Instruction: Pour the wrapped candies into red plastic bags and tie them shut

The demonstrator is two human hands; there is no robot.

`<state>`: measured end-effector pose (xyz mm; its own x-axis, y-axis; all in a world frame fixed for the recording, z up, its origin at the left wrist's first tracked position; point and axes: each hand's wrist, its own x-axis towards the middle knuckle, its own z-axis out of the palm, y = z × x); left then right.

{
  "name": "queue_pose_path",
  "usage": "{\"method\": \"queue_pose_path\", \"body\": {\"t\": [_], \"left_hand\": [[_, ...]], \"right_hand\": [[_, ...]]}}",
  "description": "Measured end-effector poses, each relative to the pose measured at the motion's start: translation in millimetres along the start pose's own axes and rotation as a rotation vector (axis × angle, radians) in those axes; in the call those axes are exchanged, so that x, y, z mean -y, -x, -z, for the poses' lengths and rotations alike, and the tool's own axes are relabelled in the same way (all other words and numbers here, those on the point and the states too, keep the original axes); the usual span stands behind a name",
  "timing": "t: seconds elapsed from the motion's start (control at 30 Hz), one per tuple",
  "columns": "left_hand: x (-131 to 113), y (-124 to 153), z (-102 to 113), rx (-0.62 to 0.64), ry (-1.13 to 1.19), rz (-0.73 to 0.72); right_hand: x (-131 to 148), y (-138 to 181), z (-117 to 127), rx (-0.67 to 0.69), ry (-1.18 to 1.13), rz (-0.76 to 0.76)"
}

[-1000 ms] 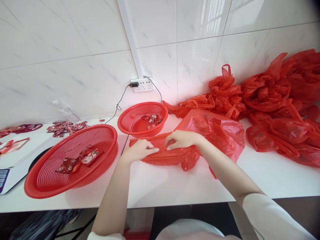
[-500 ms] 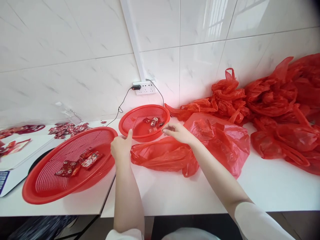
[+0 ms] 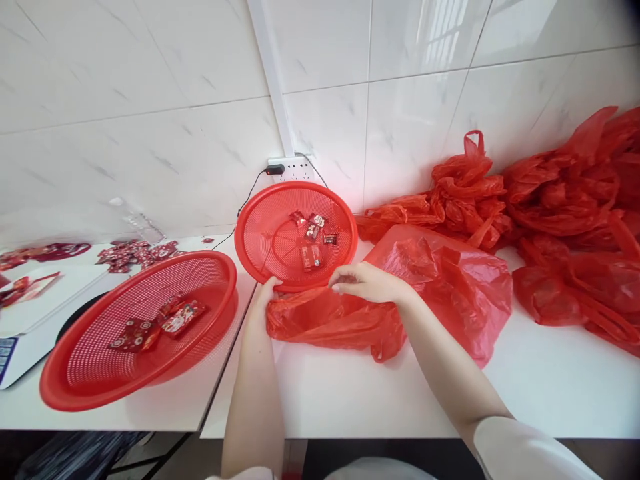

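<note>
My left hand (image 3: 263,300) grips the lower left rim of a round red plastic basket (image 3: 255,227), thumb at the edge. The basket is tilted towards me, its far side raised against the wall. Several small wrapped packets (image 3: 313,257) lie inside it, right of centre. My right hand (image 3: 369,281) is at the basket's lower right rim, fingers loosely bent and apart, with nothing visible in them. Below the basket and both hands lies a red plastic bag (image 3: 335,323), its mouth partly open towards the basket's lower rim. Whether the right fingertips touch the rim is unclear.
At left a larger red basket (image 3: 227,303) stands tilted with a few packets inside. Behind it are small dark red packets (image 3: 135,253) and a clear bottle (image 3: 140,223). Crumpled red bags (image 3: 560,193) pile up at right. A power strip (image 3: 295,170) with cables is on the wall.
My left hand has moved right onto the smaller basket's rim. That basket now tilts towards me, far side up. My right hand has shifted slightly right and down.
</note>
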<state>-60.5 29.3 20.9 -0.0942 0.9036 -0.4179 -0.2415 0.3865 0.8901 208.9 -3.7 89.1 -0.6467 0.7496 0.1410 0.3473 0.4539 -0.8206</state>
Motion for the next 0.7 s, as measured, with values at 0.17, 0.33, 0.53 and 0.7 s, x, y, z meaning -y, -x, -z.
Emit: {"method": "queue_pose_path", "body": {"t": [0.17,0.33,0.53,0.7], "left_hand": [[4.6,11.5,-21.7,0.052,0.061,-0.069],[11.6,27.7,-44.3,0.166,0.132,-0.13],[23.4,42.1,-60.8,0.263,0.087,-0.113],[32.1,48.8,-68.2,0.312,0.049,-0.103]], "right_hand": [[-10.4,-3.7,0.4,-0.251,0.129,0.018],[-28.0,-13.7,-4.4,-0.519,0.421,-0.044],[-46.2,-27.1,-27.9,-0.728,0.761,-0.374],[-52.9,-28.5,-28.5,-0.695,0.778,-0.501]]}}
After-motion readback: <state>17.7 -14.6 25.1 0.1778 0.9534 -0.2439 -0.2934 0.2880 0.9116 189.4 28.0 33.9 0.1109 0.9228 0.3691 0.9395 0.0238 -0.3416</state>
